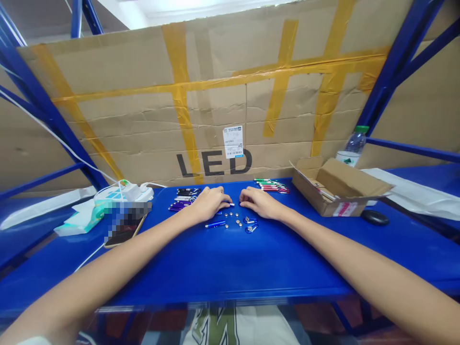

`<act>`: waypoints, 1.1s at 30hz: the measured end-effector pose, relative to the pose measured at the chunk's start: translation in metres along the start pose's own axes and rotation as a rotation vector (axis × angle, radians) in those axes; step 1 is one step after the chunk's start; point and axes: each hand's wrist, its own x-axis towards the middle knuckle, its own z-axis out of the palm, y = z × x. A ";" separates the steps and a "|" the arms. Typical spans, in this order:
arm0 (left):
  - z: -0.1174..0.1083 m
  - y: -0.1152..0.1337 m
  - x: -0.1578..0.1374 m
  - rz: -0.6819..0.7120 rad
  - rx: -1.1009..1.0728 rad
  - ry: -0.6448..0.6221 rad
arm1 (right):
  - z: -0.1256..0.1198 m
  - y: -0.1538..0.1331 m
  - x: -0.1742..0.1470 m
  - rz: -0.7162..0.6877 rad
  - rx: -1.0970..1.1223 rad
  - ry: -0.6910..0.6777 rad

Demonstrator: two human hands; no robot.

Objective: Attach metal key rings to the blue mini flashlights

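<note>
My left hand is closed, with a small silver-ended piece at its fingertips; most of that piece is hidden. Facing it a short way off, my right hand has its fingers curled together, and what they hold, if anything, does not show. Several small round silver discs like button cells lie below and between the hands. A slim blue metal tube rests left of the discs. To their right are silver clips with blue rings.
Purple and black slim metal tubes lie left, green and red ones right. An opened cardboard box, black mouse and bottle stand right. A phone, tissue pack and power strip sit left. Cardboard walls the back.
</note>
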 end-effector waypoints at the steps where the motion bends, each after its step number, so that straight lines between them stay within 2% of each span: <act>1: -0.001 0.001 0.002 0.012 0.032 0.004 | -0.001 0.000 0.000 0.002 0.000 -0.004; 7: -0.002 0.002 0.005 0.103 0.140 0.091 | -0.005 -0.003 -0.002 0.014 -0.008 -0.015; 10: 0.000 -0.005 0.002 0.077 0.121 0.110 | -0.005 -0.001 -0.002 0.028 -0.011 -0.022; 14: 0.004 -0.018 -0.006 -0.003 0.121 0.074 | -0.005 0.002 -0.001 0.027 -0.024 -0.014; 18: 0.003 -0.022 -0.013 -0.051 -0.006 0.069 | -0.008 0.000 -0.002 0.037 -0.022 -0.014; 22: -0.015 -0.016 -0.024 -0.082 -0.066 0.192 | -0.017 -0.003 -0.003 0.042 -0.054 0.067; 26: -0.028 -0.004 -0.044 0.084 -0.284 0.097 | -0.024 -0.008 -0.005 0.056 -0.077 0.127; 30: -0.019 0.005 -0.061 0.107 -0.293 0.173 | -0.025 -0.021 -0.007 0.068 -0.049 0.080; 33: -0.010 0.006 -0.067 0.080 -0.341 0.219 | -0.022 -0.033 -0.009 0.007 0.002 0.030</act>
